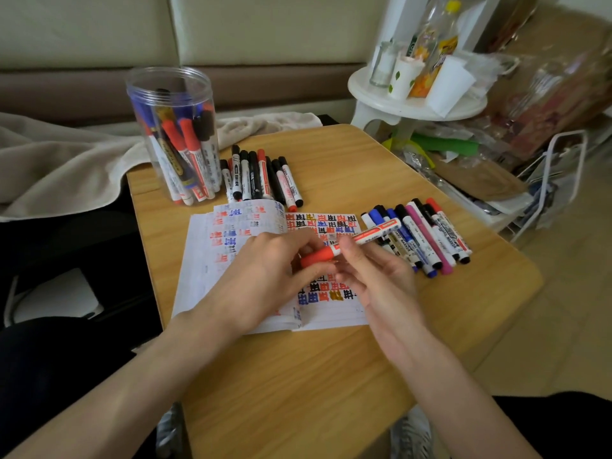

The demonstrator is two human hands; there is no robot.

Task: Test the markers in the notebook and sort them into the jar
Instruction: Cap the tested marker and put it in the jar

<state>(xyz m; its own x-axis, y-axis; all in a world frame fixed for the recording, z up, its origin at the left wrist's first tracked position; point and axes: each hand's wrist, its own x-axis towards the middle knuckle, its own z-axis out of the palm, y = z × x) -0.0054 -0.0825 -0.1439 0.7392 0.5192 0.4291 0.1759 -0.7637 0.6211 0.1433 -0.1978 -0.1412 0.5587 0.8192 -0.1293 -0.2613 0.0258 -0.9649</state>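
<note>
Wooden table (298,376), open notebook (202,270) on its near half. Over the pages, left hand (265,279) pinches the cap end of red marker (364,235); right hand (377,276) curls round the barrel. Cap appears seated, partly hidden. Loose markers (430,236) lie to the right. Second pile (261,177) sits just beside the part-filled jar (172,104), far left.

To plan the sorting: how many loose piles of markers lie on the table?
2. One pile lies beside the jar, behind the notebook; the other pile lies right of the notebook. The left hand and right hand may hide stray markers.
</note>
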